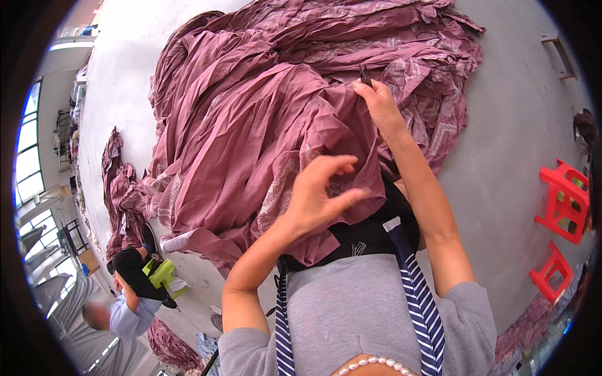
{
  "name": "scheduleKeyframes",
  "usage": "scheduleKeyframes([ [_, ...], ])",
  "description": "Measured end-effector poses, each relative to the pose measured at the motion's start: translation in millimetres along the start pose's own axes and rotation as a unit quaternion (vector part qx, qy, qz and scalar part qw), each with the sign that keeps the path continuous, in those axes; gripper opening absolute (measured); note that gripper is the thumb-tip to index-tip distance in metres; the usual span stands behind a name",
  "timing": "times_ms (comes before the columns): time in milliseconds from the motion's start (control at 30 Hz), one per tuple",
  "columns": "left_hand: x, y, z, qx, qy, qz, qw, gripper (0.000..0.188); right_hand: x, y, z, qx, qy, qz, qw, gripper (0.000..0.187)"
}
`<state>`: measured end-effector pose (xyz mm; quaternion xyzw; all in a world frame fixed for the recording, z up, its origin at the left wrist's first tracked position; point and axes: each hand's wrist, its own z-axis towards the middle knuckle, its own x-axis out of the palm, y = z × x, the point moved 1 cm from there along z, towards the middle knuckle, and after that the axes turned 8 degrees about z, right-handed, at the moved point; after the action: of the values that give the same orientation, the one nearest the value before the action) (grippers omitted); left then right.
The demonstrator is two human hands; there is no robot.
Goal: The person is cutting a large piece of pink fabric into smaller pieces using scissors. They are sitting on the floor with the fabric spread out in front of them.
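Observation:
A big heap of dusky pink cloth point(251, 125) with pale patterned borders spreads before me and drapes over my lap. My right hand point(380, 108) is closed at the cloth's upper right part. From its fingertips sticks a small dark pointed tool point(365, 76), its exact kind too small to tell. The thumb and finger also seem to pinch the cloth's edge there. Over the cloth near my lap, my left hand point(323, 194) is open, fingers curved and thumb apart, with nothing in it. Whether it touches the cloth I cannot tell.
At the far left a person point(132, 307) sits on a green stool point(164, 274) with more pink cloth point(122, 200). Red plastic stools point(564, 200) stand on the right. Other cloth piles point(172, 344) lie on the pale floor point(514, 125).

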<state>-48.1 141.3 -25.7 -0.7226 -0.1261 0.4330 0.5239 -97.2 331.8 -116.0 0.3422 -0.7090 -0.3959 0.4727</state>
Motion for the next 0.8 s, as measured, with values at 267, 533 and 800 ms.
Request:
scheduleKeyframes([
  [267, 10, 18, -6, -0.092, 0.078, -0.182, 0.976, 0.018, 0, 36, -21, -0.305, -0.09, -0.409, 0.856, 0.018],
  [533, -30, 1, 14, -0.208, 0.155, -0.425, 0.867, 0.021, 11, 51, -71, -0.035, 0.247, -0.186, 0.95, 0.013],
  [800, -31, 9, 10, -0.261, 0.177, -0.412, 0.855, 0.025, 9, 42, -69, -0.098, 0.091, -0.177, 0.975, 0.012],
])
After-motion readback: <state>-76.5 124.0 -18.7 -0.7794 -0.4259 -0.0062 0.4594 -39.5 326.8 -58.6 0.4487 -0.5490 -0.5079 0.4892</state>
